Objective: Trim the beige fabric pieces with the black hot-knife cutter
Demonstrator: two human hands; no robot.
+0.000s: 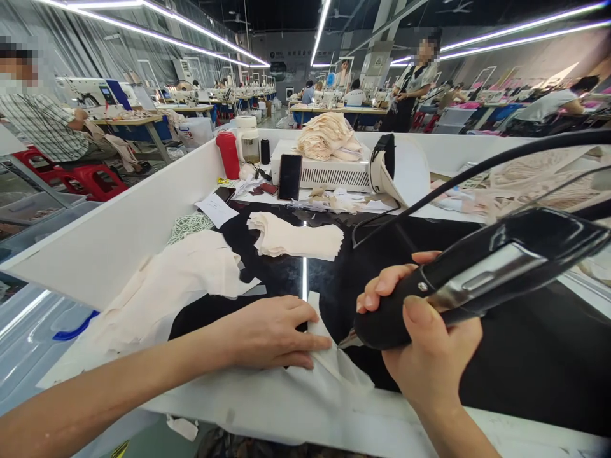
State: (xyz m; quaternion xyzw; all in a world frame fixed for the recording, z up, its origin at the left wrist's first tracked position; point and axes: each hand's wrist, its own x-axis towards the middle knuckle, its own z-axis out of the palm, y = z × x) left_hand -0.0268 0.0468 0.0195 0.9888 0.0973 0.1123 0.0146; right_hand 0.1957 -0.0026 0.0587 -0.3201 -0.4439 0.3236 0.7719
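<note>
My right hand (429,343) is wrapped round a black corded hand tool (482,273) with a silver trim, its pointed tip touching a piece of cream fabric (334,369) on the black worktop (525,362). My left hand (274,331) lies flat on that same piece, fingers stretched out, just left of the tool's tip. A stack of cream fabric pieces (296,236) sits further back on the black surface. A larger loose pile of cream fabric (181,280) lies to the left of my left arm.
White partition walls (119,235) box in the bench. At the back stand a red bottle (229,154), a black phone (289,177), a white machine (329,172) with fabric on top, and paper scraps. The tool's black cord (477,168) arcs overhead. Other people work at distant tables.
</note>
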